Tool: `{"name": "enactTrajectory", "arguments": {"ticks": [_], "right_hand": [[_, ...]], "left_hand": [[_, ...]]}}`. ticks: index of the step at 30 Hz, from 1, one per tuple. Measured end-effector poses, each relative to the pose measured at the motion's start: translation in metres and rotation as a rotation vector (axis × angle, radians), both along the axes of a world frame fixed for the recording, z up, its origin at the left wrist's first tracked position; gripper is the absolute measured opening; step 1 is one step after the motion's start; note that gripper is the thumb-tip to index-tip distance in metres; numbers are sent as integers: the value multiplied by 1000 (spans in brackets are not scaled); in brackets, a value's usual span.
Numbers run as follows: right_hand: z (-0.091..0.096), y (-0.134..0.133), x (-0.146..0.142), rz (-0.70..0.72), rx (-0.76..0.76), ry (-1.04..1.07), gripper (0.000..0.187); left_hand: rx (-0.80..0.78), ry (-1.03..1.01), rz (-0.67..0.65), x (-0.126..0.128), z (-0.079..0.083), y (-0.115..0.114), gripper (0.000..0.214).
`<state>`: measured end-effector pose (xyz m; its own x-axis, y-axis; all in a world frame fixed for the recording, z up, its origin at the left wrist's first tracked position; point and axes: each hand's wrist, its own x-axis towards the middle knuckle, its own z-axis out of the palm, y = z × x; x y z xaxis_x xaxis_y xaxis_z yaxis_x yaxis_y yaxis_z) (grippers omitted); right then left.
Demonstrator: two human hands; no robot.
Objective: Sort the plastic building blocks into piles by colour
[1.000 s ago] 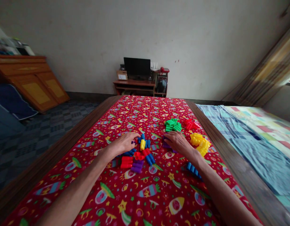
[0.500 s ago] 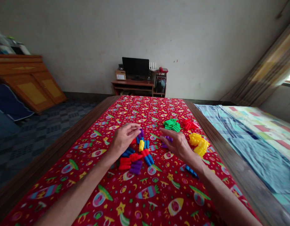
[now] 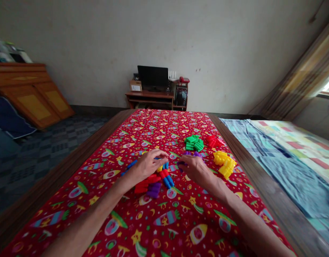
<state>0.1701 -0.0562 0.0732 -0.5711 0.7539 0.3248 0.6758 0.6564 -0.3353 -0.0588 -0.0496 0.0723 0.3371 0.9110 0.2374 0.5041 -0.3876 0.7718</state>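
My left hand (image 3: 153, 162) hovers over a mixed pile of toy blocks, its fingers apart with nothing visible in them. Beneath and beside it lie red blocks (image 3: 141, 187), a purple block (image 3: 154, 190), a red-and-blue joined piece (image 3: 166, 178) and a yellow block (image 3: 159, 168), partly covered by the hand. My right hand (image 3: 194, 167) is closed, and a purple block (image 3: 180, 166) shows at its fingertips. Just beyond that hand is a small group of purple blocks (image 3: 196, 154), partly hidden by it.
Green blocks (image 3: 194, 143), red blocks (image 3: 214, 141) and yellow blocks (image 3: 225, 164) sit in separate heaps on the right of the red patterned cloth (image 3: 143, 228). A bed (image 3: 292, 171) adjoins the table's right side. Behind stands a desk with a monitor (image 3: 153, 77).
The purple block near my left fingertips is gone from there, and one now shows in my right fingers. My right hand has closed and lowered slightly; my left hand moved slightly right and down.
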Motion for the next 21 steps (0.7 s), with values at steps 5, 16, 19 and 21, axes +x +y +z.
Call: {"name": "enactTrajectory", "arguments": {"ticks": [5, 16, 19, 21], "right_hand": [[6, 7, 20, -81, -52, -204, 18], [32, 5, 33, -315, 160, -207, 32], [37, 3, 39, -316, 217, -136, 32], [40, 2, 42, -312, 239, -106, 31]], "left_hand": [[0, 552, 96, -65, 2, 14, 39], [-114, 732, 125, -82, -4, 14, 31], [-102, 753, 63, -70, -3, 10, 25], [-85, 731, 23, -64, -4, 9, 22]]}}
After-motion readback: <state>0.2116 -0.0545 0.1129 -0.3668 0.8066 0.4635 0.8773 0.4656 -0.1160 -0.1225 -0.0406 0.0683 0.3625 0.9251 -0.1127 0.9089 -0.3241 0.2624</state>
